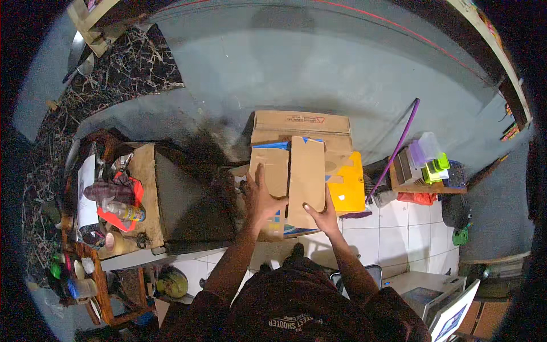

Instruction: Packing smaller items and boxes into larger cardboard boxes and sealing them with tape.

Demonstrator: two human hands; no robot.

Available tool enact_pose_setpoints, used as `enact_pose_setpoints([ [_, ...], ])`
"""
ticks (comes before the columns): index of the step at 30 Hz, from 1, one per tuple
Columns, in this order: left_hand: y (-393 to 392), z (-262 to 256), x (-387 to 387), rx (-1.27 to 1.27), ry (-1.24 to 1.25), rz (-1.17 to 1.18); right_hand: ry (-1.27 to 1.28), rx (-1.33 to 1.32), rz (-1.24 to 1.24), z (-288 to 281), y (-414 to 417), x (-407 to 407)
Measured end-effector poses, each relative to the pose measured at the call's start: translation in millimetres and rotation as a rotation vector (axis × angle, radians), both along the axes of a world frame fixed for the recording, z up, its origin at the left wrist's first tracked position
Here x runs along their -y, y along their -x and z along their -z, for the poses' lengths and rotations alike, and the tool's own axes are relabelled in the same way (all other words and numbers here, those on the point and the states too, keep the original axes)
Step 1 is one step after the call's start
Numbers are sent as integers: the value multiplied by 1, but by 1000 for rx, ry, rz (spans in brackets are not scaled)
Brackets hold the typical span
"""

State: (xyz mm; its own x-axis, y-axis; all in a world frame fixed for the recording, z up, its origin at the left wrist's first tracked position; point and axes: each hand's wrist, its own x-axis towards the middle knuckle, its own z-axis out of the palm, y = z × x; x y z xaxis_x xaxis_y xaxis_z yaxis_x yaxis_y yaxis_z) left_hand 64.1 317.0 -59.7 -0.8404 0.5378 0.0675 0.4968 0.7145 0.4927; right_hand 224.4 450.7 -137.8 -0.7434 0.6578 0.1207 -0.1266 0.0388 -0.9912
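Observation:
My left hand [263, 201] lies spread over a brown cardboard piece [275, 166], its fingers apart and its thumb reaching to a longer cardboard strip [307, 181]. At that strip's right edge is my right hand [324, 217], with the thumb on top and the fingers along the side and partly hidden. Blue material [271, 145] shows at the upper edge of the left piece. A yellow-orange folder [348, 184] lies to the right of the strip. Behind them stands a larger cardboard box panel [301, 122] bearing print.
A cluttered wooden bench [147, 188] at left holds cloth and a bottle [124, 210]. A purple pole [395, 147] leans on the wall at right, near a small shelf [427, 187] with plastic containers [423, 149]. A white monitor [455, 312] stands at lower right.

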Motion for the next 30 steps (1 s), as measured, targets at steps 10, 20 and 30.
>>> enact_pose_setpoints([
  [10,27,47,30,339,-224,49,-160,326,8,25,10,-49],
  [20,50,30,81,108,-133,-183,-674,937,-47,-45,44,-31],
  [30,61,-29,81,-755,332,34,-397,702,-29,-20,59,-37],
])
